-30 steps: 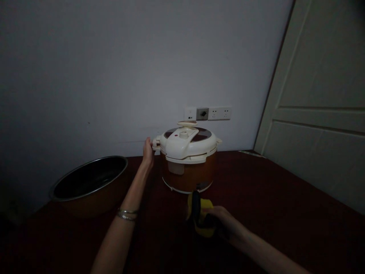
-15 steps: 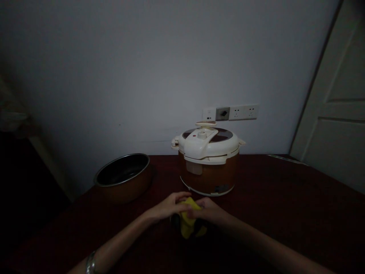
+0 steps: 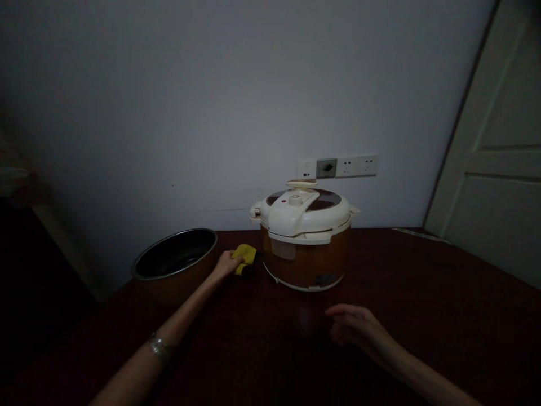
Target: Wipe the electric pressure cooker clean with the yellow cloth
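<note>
My left hand is closed on a folded yellow cloth with a dark part at its lower edge. It holds the cloth between the inner pot and the cooker. The inner pot, dark inside with a metal rim and a brown-orange outside, stands to the left of that hand. On the right side is an electric pressure cooker with a cream lid on it and a brown body. In front of the cooker, my right hand hovers over the table with slightly bent fingers apart, holding nothing.
The dark red table reaches back to a pale wall. Wall sockets sit behind the cooker. A white panelled door stands at the right, and a dark piece of furniture at the far left.
Both hands were together on the cloth in front of the cooker. My left hand has carried it up and left, beside the cooker. My right hand has let go and moved right.
</note>
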Demonstrator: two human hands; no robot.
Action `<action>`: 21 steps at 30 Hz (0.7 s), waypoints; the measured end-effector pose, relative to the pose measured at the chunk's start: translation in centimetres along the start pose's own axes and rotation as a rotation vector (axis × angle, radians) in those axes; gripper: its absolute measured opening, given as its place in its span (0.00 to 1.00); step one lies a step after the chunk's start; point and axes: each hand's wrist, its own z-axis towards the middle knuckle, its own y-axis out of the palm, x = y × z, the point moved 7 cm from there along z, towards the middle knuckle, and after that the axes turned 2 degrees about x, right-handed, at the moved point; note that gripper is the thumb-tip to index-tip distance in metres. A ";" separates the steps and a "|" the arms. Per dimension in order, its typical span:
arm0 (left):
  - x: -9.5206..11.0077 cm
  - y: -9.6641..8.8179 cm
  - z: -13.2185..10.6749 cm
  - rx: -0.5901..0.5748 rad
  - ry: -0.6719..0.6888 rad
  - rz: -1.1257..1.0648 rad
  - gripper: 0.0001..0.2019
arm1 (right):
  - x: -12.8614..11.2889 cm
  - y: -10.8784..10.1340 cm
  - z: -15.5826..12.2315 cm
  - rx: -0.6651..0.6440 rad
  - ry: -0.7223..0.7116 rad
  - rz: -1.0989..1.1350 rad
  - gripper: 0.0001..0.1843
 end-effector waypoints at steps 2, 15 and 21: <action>-0.1 2.1 0.7 -0.024 0.029 -0.037 0.07 | 0.2 -0.5 -0.5 0.025 -0.038 -0.004 0.19; -1.4 9.8 -7.5 0.008 0.028 -0.365 0.12 | -1.1 0.8 -1.3 0.022 -0.087 0.023 0.17; -1.4 11.5 -10.1 0.000 -0.089 -0.525 0.12 | -1.3 1.1 -1.5 0.033 -0.086 0.013 0.17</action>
